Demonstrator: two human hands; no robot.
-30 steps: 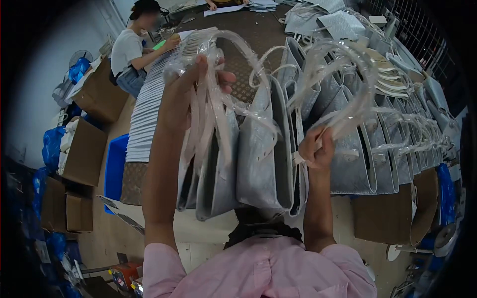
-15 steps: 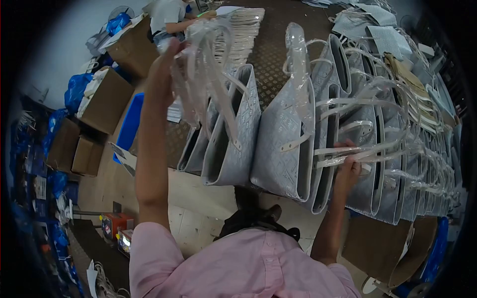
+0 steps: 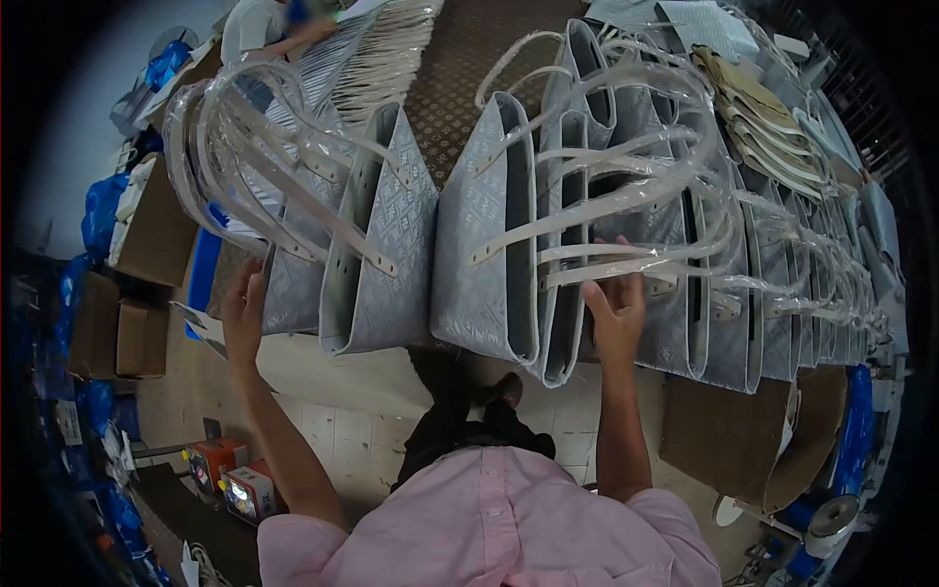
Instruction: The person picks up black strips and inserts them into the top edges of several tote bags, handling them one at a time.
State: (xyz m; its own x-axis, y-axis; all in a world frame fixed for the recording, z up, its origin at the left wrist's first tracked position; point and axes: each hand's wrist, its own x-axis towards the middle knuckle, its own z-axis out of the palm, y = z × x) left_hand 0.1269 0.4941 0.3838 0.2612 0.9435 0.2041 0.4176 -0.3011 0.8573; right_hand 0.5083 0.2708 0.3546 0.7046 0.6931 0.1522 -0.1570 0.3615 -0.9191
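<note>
Silver-grey patterned tote bags stand upright in a row, with pale plastic-wrapped handles. My left hand (image 3: 243, 311) is at the outer side of the leftmost bag (image 3: 296, 284), fingers up and unwrapped from anything; whether it touches the bag cannot be made out. Right of that bag are another bag (image 3: 391, 264) and, across a narrow gap, a third bag (image 3: 484, 269) leaning the other way. My right hand (image 3: 618, 308) is just below the wrapped handles (image 3: 626, 266) in the right group, thumb and fingers apart, fingertips partly hidden among the bags.
Behind the bags is a brown patterned table (image 3: 460, 59) with a fanned stack of pale strips (image 3: 391, 59) and a person's arm (image 3: 293, 39) at back left. Tan pieces (image 3: 758, 117) lie at right. Cardboard boxes (image 3: 729, 435) stand below right and at left.
My left hand has come down from the raised handles, which now arch over the left bags. Handles of the middle bag have dropped to the right. My right hand has opened. The view has shifted.
</note>
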